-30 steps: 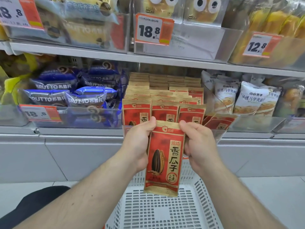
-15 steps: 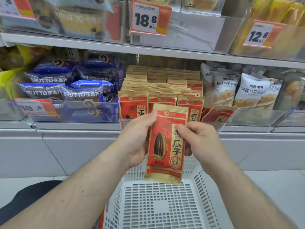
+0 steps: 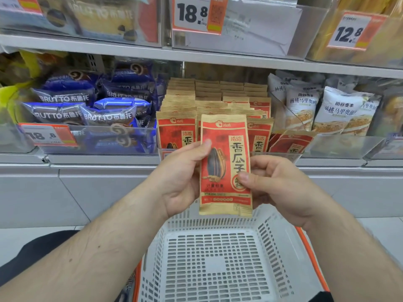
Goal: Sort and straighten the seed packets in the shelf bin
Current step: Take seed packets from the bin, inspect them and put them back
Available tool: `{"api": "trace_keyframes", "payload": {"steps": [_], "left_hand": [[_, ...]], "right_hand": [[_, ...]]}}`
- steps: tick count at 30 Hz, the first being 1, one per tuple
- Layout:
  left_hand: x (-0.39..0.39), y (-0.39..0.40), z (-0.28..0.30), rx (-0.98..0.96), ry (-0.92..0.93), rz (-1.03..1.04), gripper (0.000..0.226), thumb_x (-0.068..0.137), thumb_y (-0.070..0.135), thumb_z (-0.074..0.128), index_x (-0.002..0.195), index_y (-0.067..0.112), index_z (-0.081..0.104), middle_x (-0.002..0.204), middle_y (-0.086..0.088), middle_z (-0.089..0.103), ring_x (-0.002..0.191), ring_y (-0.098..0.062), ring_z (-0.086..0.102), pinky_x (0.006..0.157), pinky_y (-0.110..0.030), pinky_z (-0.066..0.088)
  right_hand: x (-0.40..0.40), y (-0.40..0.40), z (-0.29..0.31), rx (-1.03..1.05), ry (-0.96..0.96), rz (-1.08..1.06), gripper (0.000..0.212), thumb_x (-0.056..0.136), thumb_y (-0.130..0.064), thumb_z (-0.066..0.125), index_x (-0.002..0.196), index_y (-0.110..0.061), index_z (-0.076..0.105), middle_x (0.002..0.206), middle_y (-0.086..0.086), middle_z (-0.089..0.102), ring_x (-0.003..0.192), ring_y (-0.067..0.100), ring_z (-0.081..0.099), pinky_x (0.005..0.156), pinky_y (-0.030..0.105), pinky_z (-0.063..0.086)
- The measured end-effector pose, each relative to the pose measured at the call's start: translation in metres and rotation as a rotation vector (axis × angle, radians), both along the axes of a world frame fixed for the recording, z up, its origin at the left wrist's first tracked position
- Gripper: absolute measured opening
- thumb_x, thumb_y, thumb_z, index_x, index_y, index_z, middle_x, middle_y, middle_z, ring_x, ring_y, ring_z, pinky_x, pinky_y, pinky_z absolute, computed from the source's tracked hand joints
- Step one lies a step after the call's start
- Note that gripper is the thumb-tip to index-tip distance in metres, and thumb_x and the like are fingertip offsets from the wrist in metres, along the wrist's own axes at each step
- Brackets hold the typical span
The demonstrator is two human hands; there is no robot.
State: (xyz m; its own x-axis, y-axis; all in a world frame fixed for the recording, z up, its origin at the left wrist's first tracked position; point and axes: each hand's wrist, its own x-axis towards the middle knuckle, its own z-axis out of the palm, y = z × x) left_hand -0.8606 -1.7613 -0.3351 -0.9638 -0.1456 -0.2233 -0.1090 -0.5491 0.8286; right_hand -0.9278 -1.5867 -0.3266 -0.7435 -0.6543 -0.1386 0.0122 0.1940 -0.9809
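A red and tan seed packet (image 3: 225,149) with a sunflower seed picture stands upright in front of the shelf bin (image 3: 281,155). My left hand (image 3: 181,177) grips its left edge, thumb on the front. My right hand (image 3: 274,184) pinches its lower right side, thumb on the front. Behind it, several rows of the same seed packets (image 3: 209,99) stand upright in the clear bin. At the bin's right end, two packets (image 3: 290,141) lean over to the right.
A white perforated basket (image 3: 218,258) with an orange rim sits below my hands. Blue Brutto snack bags (image 3: 87,105) fill the bin to the left, white snack bags (image 3: 327,110) the bin to the right. Price tags hang on the shelf above.
The packet has risen toward the shelf bin. My right hand slid from its top edge down to its lower right side. My left hand kept its hold.
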Motion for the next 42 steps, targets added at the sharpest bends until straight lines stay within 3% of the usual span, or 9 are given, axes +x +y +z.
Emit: {"api": "trace_keyframes", "payload": {"steps": [4, 9, 15, 21, 27, 31, 35, 39, 42], "left_hand": [[0.004, -0.001, -0.003, -0.023, 0.074, -0.025, 0.034, 0.093, -0.001, 0.054, 0.125, 0.006, 0.063, 0.110, -0.021, 0.073, 0.092, -0.032, 0.072, 0.078, -0.044, 0.062], [0.005, -0.002, -0.003, -0.018, 0.142, -0.024, 0.041, 0.086, 0.000, 0.056, 0.126, 0.006, 0.062, 0.106, -0.021, 0.070, 0.093, -0.033, 0.068, 0.080, -0.046, 0.060], [0.007, -0.002, -0.003, -0.030, 0.155, -0.015, 0.045, 0.086, -0.001, 0.055, 0.130, 0.004, 0.060, 0.112, -0.023, 0.068, 0.099, -0.035, 0.065, 0.083, -0.046, 0.058], [0.007, 0.002, -0.013, -0.424, 0.075, 0.075, 0.036, 0.090, 0.012, 0.070, 0.125, 0.020, 0.062, 0.104, 0.006, 0.076, 0.095, -0.015, 0.073, 0.073, -0.032, 0.057], [0.006, 0.005, -0.018, -0.506, 0.055, 0.015, 0.065, 0.064, 0.023, 0.089, 0.123, 0.025, 0.060, 0.102, 0.006, 0.076, 0.096, -0.014, 0.073, 0.081, -0.037, 0.056], [0.005, 0.007, -0.022, -0.594, 0.083, -0.052, 0.075, 0.047, 0.033, 0.083, 0.119, 0.029, 0.061, 0.101, 0.008, 0.075, 0.096, -0.012, 0.072, 0.087, -0.035, 0.057], [0.005, 0.013, -0.024, -0.584, 0.104, -0.123, 0.065, 0.058, 0.017, 0.079, 0.119, 0.028, 0.060, 0.103, 0.006, 0.075, 0.098, -0.012, 0.071, 0.091, -0.036, 0.057], [0.004, 0.016, -0.023, -0.543, 0.149, -0.046, 0.067, 0.054, 0.031, 0.085, 0.116, 0.032, 0.060, 0.101, 0.010, 0.076, 0.099, -0.010, 0.071, 0.091, -0.035, 0.057], [0.003, 0.012, -0.021, -0.465, 0.170, -0.027, 0.072, 0.053, 0.028, 0.085, 0.120, 0.029, 0.060, 0.102, 0.009, 0.075, 0.098, -0.015, 0.072, 0.084, -0.037, 0.058]], "right_hand": [[-0.002, 0.005, 0.000, -0.053, -0.023, 0.063, 0.052, 0.071, -0.017, 0.084, 0.117, -0.012, 0.061, 0.096, 0.017, 0.075, 0.074, 0.030, 0.072, 0.055, 0.033, 0.056], [-0.005, 0.013, 0.000, -0.049, 0.030, 0.259, 0.079, 0.067, 0.005, 0.075, 0.137, -0.020, 0.046, 0.117, 0.022, 0.068, 0.081, 0.036, 0.065, 0.069, 0.038, 0.057], [-0.001, 0.012, 0.001, -0.031, 0.076, 0.245, 0.081, 0.067, 0.007, 0.074, 0.136, -0.021, 0.044, 0.108, 0.021, 0.070, 0.071, 0.028, 0.067, 0.063, 0.032, 0.055], [0.006, 0.001, -0.006, 0.198, 0.310, 0.157, 0.077, 0.072, 0.008, 0.079, 0.127, -0.034, 0.046, 0.098, 0.015, 0.070, 0.063, 0.024, 0.070, 0.059, 0.034, 0.055], [0.007, 0.002, -0.004, 0.185, 0.389, 0.142, 0.050, 0.067, -0.039, 0.085, 0.110, -0.031, 0.061, 0.088, -0.001, 0.072, 0.068, 0.025, 0.069, 0.060, 0.030, 0.055], [0.005, -0.001, -0.005, -0.014, 0.401, -0.115, 0.014, 0.093, -0.031, 0.061, 0.091, -0.019, 0.067, 0.064, -0.006, 0.069, 0.058, 0.015, 0.065, 0.057, 0.025, 0.052], [0.008, -0.008, -0.009, -0.068, 0.441, -0.159, 0.024, 0.097, -0.025, 0.053, 0.080, -0.017, 0.067, 0.067, 0.002, 0.068, 0.059, 0.012, 0.062, 0.056, 0.025, 0.051], [0.010, -0.012, -0.012, -0.006, 0.509, -0.149, 0.032, 0.099, -0.012, 0.053, 0.069, -0.018, 0.064, 0.063, -0.005, 0.063, 0.059, 0.010, 0.057, 0.054, 0.030, 0.049], [0.013, -0.014, -0.011, -0.095, 0.332, -0.103, 0.033, 0.100, -0.002, 0.049, 0.071, -0.007, 0.064, 0.056, -0.002, 0.062, 0.050, 0.011, 0.058, 0.050, 0.025, 0.048]]}}
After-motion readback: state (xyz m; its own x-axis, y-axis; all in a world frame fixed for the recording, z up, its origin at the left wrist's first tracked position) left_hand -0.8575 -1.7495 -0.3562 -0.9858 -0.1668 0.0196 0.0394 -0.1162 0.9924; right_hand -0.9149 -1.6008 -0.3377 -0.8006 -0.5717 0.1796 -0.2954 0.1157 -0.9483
